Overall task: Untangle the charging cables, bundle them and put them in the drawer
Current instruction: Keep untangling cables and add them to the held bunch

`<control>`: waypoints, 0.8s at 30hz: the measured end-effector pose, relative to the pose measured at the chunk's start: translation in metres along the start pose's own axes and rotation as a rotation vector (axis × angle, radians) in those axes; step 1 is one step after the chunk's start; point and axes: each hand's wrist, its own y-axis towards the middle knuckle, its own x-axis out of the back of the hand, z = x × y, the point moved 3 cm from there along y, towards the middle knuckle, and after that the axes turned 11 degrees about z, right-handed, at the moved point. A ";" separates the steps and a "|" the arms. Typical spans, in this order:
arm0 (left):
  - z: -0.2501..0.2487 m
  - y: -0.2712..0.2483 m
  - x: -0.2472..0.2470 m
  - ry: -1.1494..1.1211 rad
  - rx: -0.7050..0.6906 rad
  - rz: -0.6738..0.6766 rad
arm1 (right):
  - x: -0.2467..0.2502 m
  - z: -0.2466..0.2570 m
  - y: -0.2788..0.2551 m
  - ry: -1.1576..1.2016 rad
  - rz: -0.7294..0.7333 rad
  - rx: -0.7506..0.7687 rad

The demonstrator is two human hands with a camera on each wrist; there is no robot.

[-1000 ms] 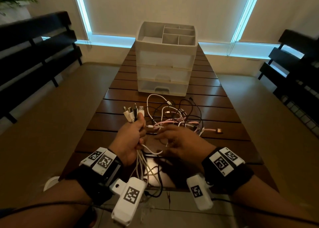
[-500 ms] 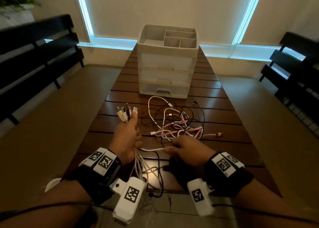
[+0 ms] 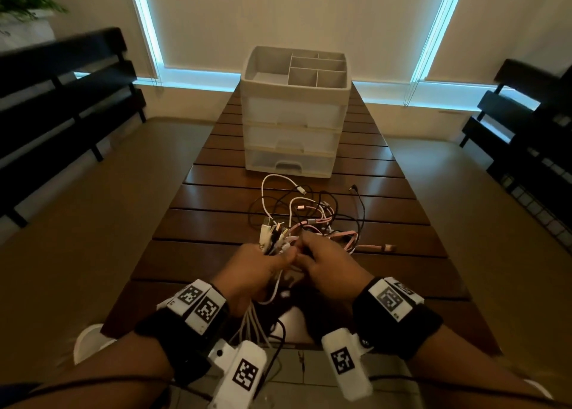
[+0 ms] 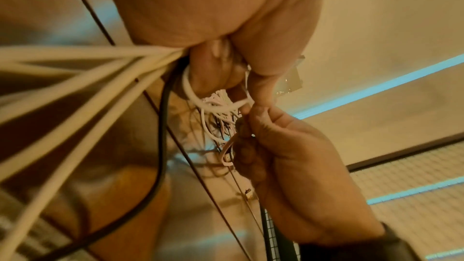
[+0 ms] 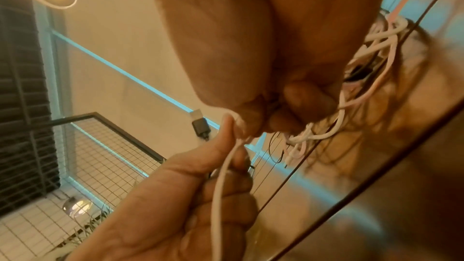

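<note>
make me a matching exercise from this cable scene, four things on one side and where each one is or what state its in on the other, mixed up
Things:
1. left hand
2. right hand
3. pink cable end
4. drawer unit

Places or states:
A. stands at the far end of the table, all drawers closed
B. grips a bunch of cable ends with plugs pointing up
C. lies flat on the table, to the right of the tangle
D. pinches a white cable beside the other hand's thumb

Pairs: 1-B, 2-D, 3-C, 4-A
</note>
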 end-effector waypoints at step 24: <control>-0.001 -0.001 -0.006 -0.013 -0.111 -0.096 | 0.015 0.011 -0.001 -0.239 -0.061 0.029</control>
